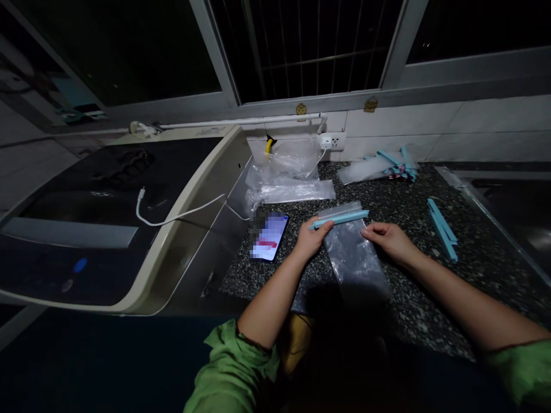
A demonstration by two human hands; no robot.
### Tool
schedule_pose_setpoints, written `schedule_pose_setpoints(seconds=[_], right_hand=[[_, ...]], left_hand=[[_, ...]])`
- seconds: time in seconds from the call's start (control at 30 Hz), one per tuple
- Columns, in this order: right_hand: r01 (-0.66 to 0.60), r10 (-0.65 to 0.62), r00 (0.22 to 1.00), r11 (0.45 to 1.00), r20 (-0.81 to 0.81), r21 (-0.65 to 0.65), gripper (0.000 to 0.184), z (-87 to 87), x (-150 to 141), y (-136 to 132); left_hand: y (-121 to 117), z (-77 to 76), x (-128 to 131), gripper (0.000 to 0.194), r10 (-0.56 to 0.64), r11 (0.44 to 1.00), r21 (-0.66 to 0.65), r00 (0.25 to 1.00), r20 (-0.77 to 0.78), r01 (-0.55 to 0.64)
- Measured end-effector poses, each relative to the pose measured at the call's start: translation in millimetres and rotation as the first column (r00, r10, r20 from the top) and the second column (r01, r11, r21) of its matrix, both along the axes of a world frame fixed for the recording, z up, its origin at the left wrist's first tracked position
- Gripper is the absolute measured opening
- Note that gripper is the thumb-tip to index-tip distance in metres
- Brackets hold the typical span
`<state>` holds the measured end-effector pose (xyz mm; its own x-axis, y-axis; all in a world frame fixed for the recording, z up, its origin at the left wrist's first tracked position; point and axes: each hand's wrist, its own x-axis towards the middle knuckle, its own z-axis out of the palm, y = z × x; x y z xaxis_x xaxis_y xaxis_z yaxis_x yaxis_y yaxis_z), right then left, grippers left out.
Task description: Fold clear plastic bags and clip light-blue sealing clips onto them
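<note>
Gripping a blue strip (348, 217) near its left end, the left hand (310, 238) holds it across the top of a clear bag (355, 261) on the worktop (413, 201). The right hand (390, 238), nearly closed, pinches the bag's edge. From the bag, loose strips (440, 226) lie at three o'clock, a phone (275, 235) at nine.

Left hand (312, 238) and right hand (391, 241): two hands. Blue strip (344, 218) at left hand: one. Loose strips (441, 230), right: two. Rear strips (390, 158): overlapping, count uncertain. Clear bag (355, 258) between hands: one. Phone (275, 236): one. White cable (189, 217): one. Wall socket (336, 141): one. Washing machine (148, 258): one. Green sleeves (236, 367): two.
</note>
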<state>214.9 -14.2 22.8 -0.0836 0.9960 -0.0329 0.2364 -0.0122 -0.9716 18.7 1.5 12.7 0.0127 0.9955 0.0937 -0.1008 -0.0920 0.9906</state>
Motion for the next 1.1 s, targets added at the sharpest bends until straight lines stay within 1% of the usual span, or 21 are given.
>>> schedule_pose_setpoints(seconds=[0.17, 0.27, 0.33, 0.47, 0.57, 0.73, 0.93, 1.03, 1.1], right_hand=[[-0.021, 0.021, 1.000, 1.000, 0.021, -0.008, 0.049, 0.2, 0.6, -0.5], [-0.045, 0.046, 0.999, 0.998, 0.024, -0.036, 0.048, -0.7, 1.3, -0.1], [-0.063, 0.065, 0.997, 0.997, 0.040, -0.043, 0.048, -1.8, 1.6, 0.3], [-0.112, 0.116, 0.989, 0.993, 0.096, -0.047, 0.049, -4.5, 1.6, 1.3], [-0.124, 0.127, 0.983, 0.992, 0.131, -0.029, 0.050, -6.0, 2.0, 1.9], [-0.122, 0.122, 0.978, 0.992, 0.167, -0.009, 0.051, -6.4, 2.9, 2.5], [-0.155, 0.157, 0.973, 0.988, 0.170, -0.024, 0.050, -6.0, 2.8, 2.5], [-0.172, 0.174, 0.967, 0.985, 0.184, -0.029, 0.051, -5.7, 3.1, 2.9], [-0.175, 0.178, 0.968, 0.984, 0.179, -0.032, 0.052, -5.8, 3.4, 3.1]], left_hand=[[-0.9, 1.5, 0.8, 0.030, 0.016, 1.000, 0.010, 1.000, 0.022, -0.016], [-0.1, 0.4, -0.8, 0.030, 0.002, 1.000, 0.000, 1.000, 0.027, -0.002], [1.5, -1.3, -2.7, 0.031, 0.015, 1.000, -0.002, 1.000, 0.024, -0.015], [4.8, -2.6, -6.5, 0.034, 0.113, 0.994, -0.008, 0.993, 0.046, -0.113], [4.6, 0.6, -7.0, 0.033, 0.166, 0.986, -0.030, 0.983, 0.079, -0.164], [2.2, 5.2, -5.6, 0.030, 0.179, 0.983, -0.043, 0.981, 0.078, -0.176], [3.2, 2.0, -5.6, 0.030, 0.183, 0.983, -0.017, 0.980, 0.075, -0.182], [3.4, 2.4, -6.0, 0.030, 0.183, 0.983, -0.031, 0.980, 0.077, -0.181], [4.0, 3.1, -6.9, 0.030, 0.203, 0.979, -0.044, 0.976, 0.080, -0.200]])
